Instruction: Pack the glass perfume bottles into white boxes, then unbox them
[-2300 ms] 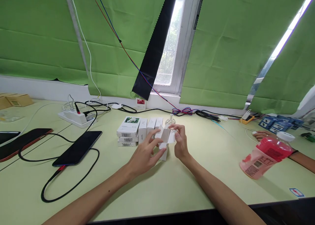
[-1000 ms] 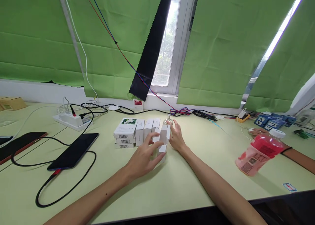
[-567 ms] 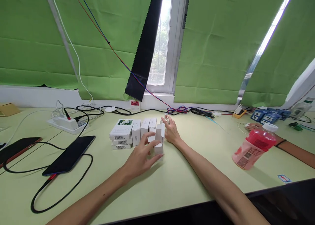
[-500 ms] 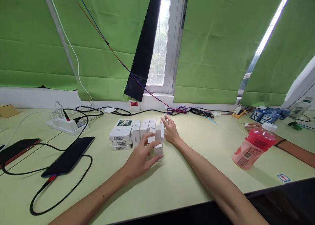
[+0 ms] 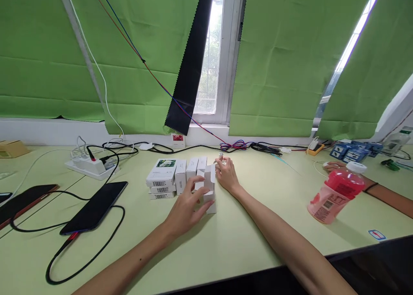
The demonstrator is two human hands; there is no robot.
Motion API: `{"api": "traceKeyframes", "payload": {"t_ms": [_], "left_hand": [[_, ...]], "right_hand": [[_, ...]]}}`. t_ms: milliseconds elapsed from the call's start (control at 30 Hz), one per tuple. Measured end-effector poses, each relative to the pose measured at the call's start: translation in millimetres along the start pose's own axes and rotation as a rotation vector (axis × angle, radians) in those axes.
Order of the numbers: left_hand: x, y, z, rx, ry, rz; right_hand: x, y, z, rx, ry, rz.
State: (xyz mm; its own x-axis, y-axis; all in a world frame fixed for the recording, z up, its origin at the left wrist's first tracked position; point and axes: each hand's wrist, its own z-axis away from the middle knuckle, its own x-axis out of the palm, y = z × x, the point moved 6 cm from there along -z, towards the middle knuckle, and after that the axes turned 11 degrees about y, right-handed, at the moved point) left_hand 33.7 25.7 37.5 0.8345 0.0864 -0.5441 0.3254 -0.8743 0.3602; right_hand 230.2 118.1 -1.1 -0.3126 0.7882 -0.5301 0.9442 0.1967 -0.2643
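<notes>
My left hand (image 5: 189, 201) is closed on a small upright white box (image 5: 210, 187) whose top flaps stand up and apart. Its fingers lie along the box's left side, with the thumb low at the front. Just beyond the box, my right hand (image 5: 227, 174) has its fingers curled round a small clear glass-like bottle (image 5: 222, 158), mostly hidden by the fingers. Left of the open box, several closed white boxes (image 5: 191, 168) stand in a row, beside a stack of flat white boxes (image 5: 161, 176) with barcodes and a flower picture on top.
At left, a phone (image 5: 95, 209) with a cable lies near a power strip (image 5: 88, 165). A pink drink bottle (image 5: 337, 194) stands at right. Behind it rests another person's hand (image 5: 334, 166) near blue boxes (image 5: 355, 150). Black cables (image 5: 267, 149) run along the wall.
My right hand's fingers have curled in more around the small clear bottle. My left hand keeps its hold on the open box. The whole view has shifted slightly.
</notes>
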Motion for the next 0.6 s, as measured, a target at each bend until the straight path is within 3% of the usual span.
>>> {"api": "traceKeyframes", "payload": {"t_ms": [300, 600], "left_hand": [[-11.5, 8.1, -3.7, 0.059, 0.143, -0.065], [-26.8, 19.9, -11.6, 0.133, 0.299, -0.087]], "right_hand": [[-22.0, -11.5, 21.4, 0.004, 0.010, -0.024], [-36.7, -16.2, 23.4, 0.098, 0.103, -0.247]]}}
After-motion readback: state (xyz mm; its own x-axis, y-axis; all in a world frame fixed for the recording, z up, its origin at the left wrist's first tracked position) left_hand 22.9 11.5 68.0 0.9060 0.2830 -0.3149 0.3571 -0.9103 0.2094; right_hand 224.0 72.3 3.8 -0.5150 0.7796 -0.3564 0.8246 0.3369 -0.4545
